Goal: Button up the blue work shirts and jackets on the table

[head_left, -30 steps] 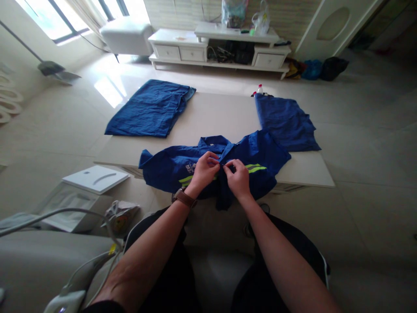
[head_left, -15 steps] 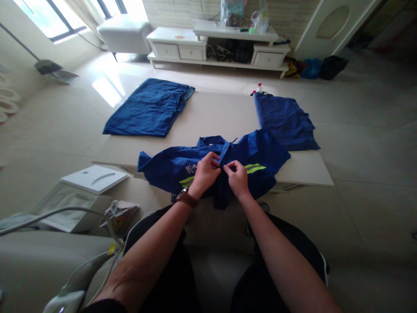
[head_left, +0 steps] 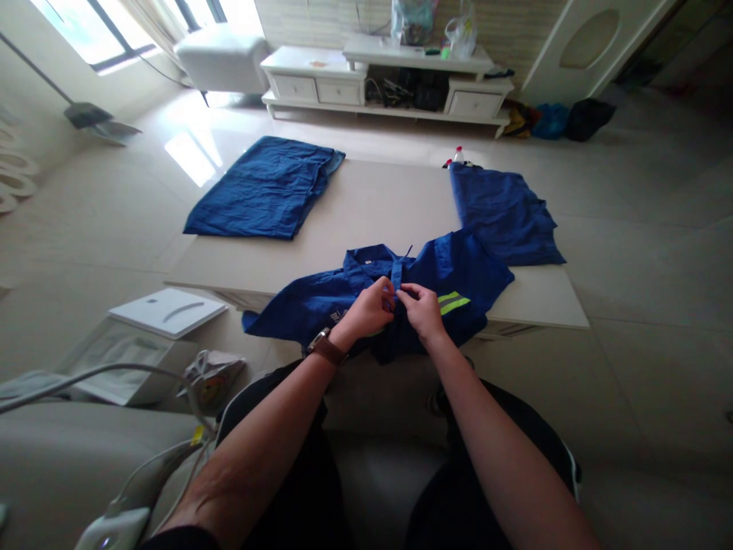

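A blue work jacket [head_left: 452,267] with yellow-green and grey reflective strips lies across the near edge of the white table [head_left: 395,198], its lower part hanging over. My left hand [head_left: 372,308], with a brown-strapped watch at the wrist, pinches the front placket just below the collar. Close beside it, my right hand [head_left: 421,309] grips the same placket between thumb and fingers. Whatever small fastener may be between the fingertips is hidden. The left sleeve end of the jacket droops off the table edge.
A folded blue garment [head_left: 263,191] lies at the table's far left, another blue garment [head_left: 507,214] at the right. Bottles with red caps [head_left: 459,155] stand behind that one. A white box [head_left: 168,312] is at the lower left, near a grey cable [head_left: 114,368].
Both hands have shifted slightly, still at the placket. The jacket's left-hand sleeve has slid lower over the table edge, and the left reflective strip is now mostly covered.
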`<move>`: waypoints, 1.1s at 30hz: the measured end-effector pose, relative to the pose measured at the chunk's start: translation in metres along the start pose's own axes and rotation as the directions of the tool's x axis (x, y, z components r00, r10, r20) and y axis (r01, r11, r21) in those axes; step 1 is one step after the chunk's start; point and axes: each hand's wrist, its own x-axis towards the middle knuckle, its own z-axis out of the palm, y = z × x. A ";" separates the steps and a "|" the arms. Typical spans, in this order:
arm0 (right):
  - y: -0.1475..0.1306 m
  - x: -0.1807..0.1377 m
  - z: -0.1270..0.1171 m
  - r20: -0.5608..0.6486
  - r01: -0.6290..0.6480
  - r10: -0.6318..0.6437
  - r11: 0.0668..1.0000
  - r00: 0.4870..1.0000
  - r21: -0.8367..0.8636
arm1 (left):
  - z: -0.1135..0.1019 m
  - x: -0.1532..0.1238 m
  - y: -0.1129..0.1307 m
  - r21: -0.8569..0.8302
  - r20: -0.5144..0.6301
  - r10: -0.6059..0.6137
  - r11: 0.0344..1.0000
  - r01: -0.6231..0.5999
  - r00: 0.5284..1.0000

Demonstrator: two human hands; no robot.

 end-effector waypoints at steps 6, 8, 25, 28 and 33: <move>-0.001 -0.001 0.000 -0.075 -0.032 0.032 0.999 0.997 0.000 | -0.012 0.009 -0.012 -0.026 0.048 -0.199 0.979 0.200 0.979; -0.002 -0.003 0.000 -0.063 -0.035 0.035 0.999 0.997 -0.010 | -0.017 0.014 -0.017 0.048 -0.025 -0.286 0.957 0.287 0.958; -0.006 -0.007 -0.002 0.008 0.002 -0.002 1.000 1.000 -0.007 | 0.004 0.038 -0.049 0.545 -0.105 -0.276 0.787 0.288 0.955; -0.008 -0.008 -0.003 -0.009 -0.003 0.003 1.000 1.000 0.005 | 0.005 0.036 -0.045 0.582 -0.131 -0.264 0.760 0.290 0.956; -0.013 -0.010 -0.004 -0.039 0.032 -0.033 0.999 0.999 -0.034 | -0.004 0.036 -0.027 0.575 -0.196 -0.121 0.790 0.214 0.973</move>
